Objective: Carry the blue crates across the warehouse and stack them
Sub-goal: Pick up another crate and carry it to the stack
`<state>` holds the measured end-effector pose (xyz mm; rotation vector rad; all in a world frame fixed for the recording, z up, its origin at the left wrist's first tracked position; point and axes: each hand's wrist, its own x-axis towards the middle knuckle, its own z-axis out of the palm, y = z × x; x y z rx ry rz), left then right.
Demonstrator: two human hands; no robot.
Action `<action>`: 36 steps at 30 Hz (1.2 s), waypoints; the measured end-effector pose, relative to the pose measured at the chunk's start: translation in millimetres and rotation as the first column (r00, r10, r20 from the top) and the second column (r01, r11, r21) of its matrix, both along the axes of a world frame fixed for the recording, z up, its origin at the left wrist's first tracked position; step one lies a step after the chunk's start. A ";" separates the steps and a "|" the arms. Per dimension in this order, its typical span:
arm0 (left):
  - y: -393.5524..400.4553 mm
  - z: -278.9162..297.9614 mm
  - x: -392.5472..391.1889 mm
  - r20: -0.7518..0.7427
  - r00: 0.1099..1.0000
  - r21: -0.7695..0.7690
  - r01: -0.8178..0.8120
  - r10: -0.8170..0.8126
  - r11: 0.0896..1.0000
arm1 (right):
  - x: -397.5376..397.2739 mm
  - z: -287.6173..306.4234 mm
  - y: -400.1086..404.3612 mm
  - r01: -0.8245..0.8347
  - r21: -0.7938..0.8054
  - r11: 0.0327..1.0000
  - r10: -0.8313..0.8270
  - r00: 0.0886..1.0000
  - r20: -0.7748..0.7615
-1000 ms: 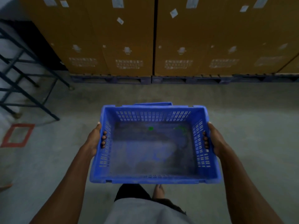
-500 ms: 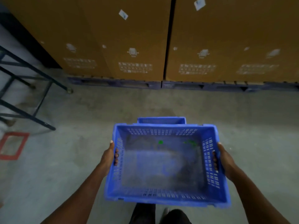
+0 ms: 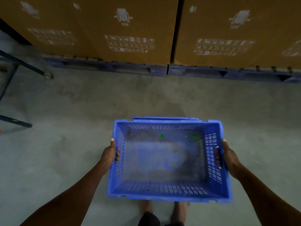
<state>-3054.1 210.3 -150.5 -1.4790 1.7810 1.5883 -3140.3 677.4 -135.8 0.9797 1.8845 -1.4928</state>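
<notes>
Carried item: a blue crate (image 3: pixel 169 160) was held in front of the person, above the concrete floor (image 3: pixel 65 144), open side up.
Left grip: the left hand (image 3: pixel 108 154) held the crate's left wall, fingers curled through the handle slot, thumb lying along the outer rim.
Right grip: the right hand (image 3: pixel 228 158) held the right wall in the same manner, fingers hooked through the slot.
Crate contents: no load; the base showed grime and two small green marks (image 3: pixel 162 136) near the far wall. What they were could not be told.
Second crate: a blue edge (image 3: pixel 164 118) showed just beyond and below the held crate's far rim, judged to be another crate on the floor. Its full outline was hidden by the held one.
Surroundings: large cardboard cartons (image 3: pixel 130 30) stood on dark pallets (image 3: pixel 146 70) ahead; a metal frame (image 3: pixel 14 121) stood at the left. The person's feet (image 3: pixel 162 209) were in view below the crate.
Progress, judged: the carry appeared to be near its end, the held crate lying almost over the lower one. It had not been set down.
Remaining, judged: lining up the rims, lowering the crate onto the one beneath, letting go with both hands. How many crates were yet to be fetched could not be told.
</notes>
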 end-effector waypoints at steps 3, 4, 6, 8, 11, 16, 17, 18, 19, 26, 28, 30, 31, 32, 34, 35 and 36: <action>-0.2 -37.4 -23.8 0.006 1.000 -0.045 -0.005 0.005 0.999 | -23.5 -39.9 -5.3 0.012 -0.007 1.000 -0.012 0.999 0.038; -0.2 -47.9 -31.1 0.005 1.000 -0.058 0.002 -0.002 0.998 | -30.7 -52.8 -5.5 0.022 -0.004 1.000 -0.022 0.999 0.043; -1.5 -68.9 -43.0 0.001 1.000 -0.072 0.008 -0.008 0.997 | -42.9 -75.5 -6.4 0.029 -0.023 0.999 -0.027 0.997 0.068; -3.0 -85.8 -52.8 -0.007 1.000 -0.068 -0.004 0.003 0.998 | -53.1 -91.4 -7.3 0.033 -0.052 0.998 -0.028 0.995 0.093; -2.3 -103.6 -66.7 -0.019 1.000 -0.052 -0.014 0.013 0.999 | -67.2 -107.1 -6.8 0.045 -0.076 0.996 -0.036 0.993 0.108; -0.3 -124.1 -84.2 -0.024 0.999 -0.030 -0.030 0.029 0.999 | -83.1 -126.3 -8.5 0.066 -0.111 0.992 -0.052 0.991 0.126; -0.4 -128.1 -86.9 -0.026 0.999 -0.028 -0.034 0.033 0.999 | -85.6 -129.4 -8.7 0.071 -0.117 0.991 -0.056 0.990 0.126; -0.8 -132.1 -89.4 -0.027 0.999 -0.026 -0.038 0.037 0.999 | -87.5 -132.2 -8.8 0.075 -0.122 0.990 -0.060 0.990 0.125; -1.1 -135.7 -91.9 -0.030 0.999 -0.025 -0.042 0.041 0.999 | -89.3 -134.6 -9.0 0.083 -0.128 0.988 -0.067 0.990 0.121; -4.1 -149.1 -100.4 -0.064 0.996 -0.038 -0.058 0.055 0.998 | -96.4 -143.0 -13.1 0.135 -0.132 0.982 -0.123 0.988 0.095; -5.1 -150.7 -99.8 -0.066 0.996 -0.025 -0.061 0.060 0.998 | -96.2 -144.4 -13.3 0.146 -0.118 0.982 -0.136 0.987 0.088; -5.8 -150.7 -100.3 -0.063 0.996 -0.010 -0.064 0.063 0.998 | -96.8 -143.1 -14.3 0.155 -0.106 0.982 -0.146 0.986 0.083; -5.9 -150.5 -100.8 -0.061 0.996 -0.004 -0.062 0.062 0.998 | -97.1 -141.6 -15.0 0.158 -0.099 0.983 -0.150 0.985 0.079; -6.1 -150.2 -101.1 -0.059 0.996 0.001 -0.061 0.061 0.998 | -97.6 -141.0 -15.6 0.158 -0.088 0.984 -0.152 0.986 0.072; -6.5 -150.4 -100.6 -0.064 0.996 0.001 -0.059 0.059 0.998 | -97.0 -140.3 -17.5 0.156 -0.059 0.986 -0.153 0.987 0.058; -6.6 -151.3 -100.0 -0.071 0.996 -0.006 -0.055 0.055 0.998 | -96.0 -140.6 -18.3 0.154 -0.042 0.987 -0.152 0.987 0.051; -6.5 -152.1 -99.0 -0.079 0.996 -0.017 -0.052 0.051 0.998 | -94.9 -141.5 -18.5 0.151 -0.027 0.988 -0.150 0.988 0.043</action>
